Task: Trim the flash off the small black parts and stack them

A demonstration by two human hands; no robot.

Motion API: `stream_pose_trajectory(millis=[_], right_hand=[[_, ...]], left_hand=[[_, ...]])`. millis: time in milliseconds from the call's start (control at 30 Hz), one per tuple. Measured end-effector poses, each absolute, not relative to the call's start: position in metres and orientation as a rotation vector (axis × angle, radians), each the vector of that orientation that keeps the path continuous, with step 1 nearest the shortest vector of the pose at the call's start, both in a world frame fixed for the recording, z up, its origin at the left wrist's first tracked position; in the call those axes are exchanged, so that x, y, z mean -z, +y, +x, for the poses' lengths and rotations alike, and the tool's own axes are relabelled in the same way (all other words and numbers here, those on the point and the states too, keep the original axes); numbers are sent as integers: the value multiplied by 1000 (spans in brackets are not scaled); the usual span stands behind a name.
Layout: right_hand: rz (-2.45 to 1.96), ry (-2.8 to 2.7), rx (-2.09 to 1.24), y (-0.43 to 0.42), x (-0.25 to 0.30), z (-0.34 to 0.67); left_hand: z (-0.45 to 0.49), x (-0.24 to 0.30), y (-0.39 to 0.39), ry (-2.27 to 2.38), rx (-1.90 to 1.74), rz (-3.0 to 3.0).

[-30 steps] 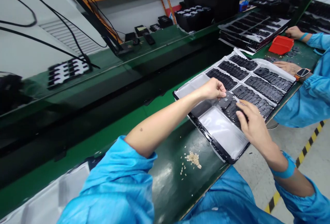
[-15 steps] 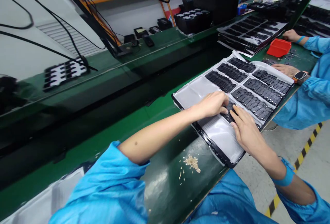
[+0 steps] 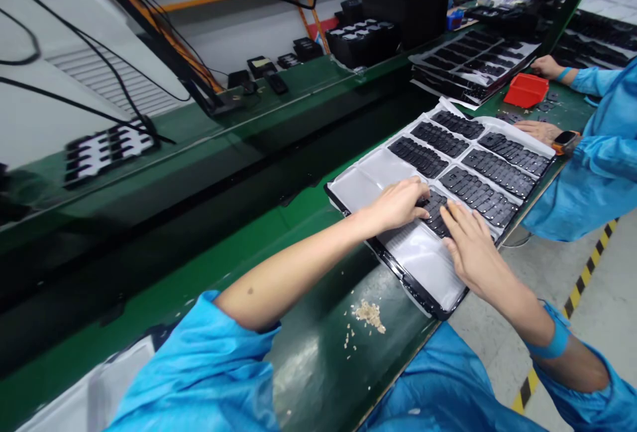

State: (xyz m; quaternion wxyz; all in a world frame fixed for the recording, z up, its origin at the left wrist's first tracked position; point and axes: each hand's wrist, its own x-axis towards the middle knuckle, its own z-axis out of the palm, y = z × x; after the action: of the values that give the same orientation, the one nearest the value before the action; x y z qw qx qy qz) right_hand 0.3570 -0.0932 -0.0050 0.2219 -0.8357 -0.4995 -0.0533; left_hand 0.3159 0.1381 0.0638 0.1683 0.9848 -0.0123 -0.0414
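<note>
A shallow tray (image 3: 409, 281) with a black rim and a whitish lining holds overlapping rows of flat black parts. Over its near middle compartment, my left hand (image 3: 402, 204) has curled fingers, with the tips at the left end of a row of black parts (image 3: 434, 213). My right hand (image 3: 472, 243) lies across the right end of that row, its fingers stretched out and touching the parts. Between both hands the middle of the row shows. Beneath my right fingers some parts are hidden. White lining shows in the compartments at the near and left ends.
Pale crumbs (image 3: 369, 316) lie on the green bench (image 3: 318, 359). A co-worker's hand (image 3: 540, 131) rests beside the tray's far right corner, near a red scoop-like bin (image 3: 526, 90). Stacked trays (image 3: 472, 60) stand farther back. A recessed dark channel runs along the left.
My hands have spread a little apart, so more of the black row shows between them. The whole view has shifted slightly, with the scene sliding left.
</note>
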Motion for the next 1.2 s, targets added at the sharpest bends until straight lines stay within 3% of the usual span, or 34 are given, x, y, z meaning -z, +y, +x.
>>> stream_pose_trajectory(millis=[167,433,800,1033,1200], right_hand=[[-2198,-1084,296,-135,-3,368],[-2102,-1027,358,-160,8,355],[-2154,-1235,329,-144,28,363],[-2188,-1309,382,-128,18,377],[-2335,-1276,365,-110,10,372]], left_hand=[[306,-62,136,-313,-37,2784],[303,-50,129,-624,37,2931],[266,-55,159,-350,-146,2831],[213,-28,218,71,-339,2744],[195,-16,222,84,-419,2727]])
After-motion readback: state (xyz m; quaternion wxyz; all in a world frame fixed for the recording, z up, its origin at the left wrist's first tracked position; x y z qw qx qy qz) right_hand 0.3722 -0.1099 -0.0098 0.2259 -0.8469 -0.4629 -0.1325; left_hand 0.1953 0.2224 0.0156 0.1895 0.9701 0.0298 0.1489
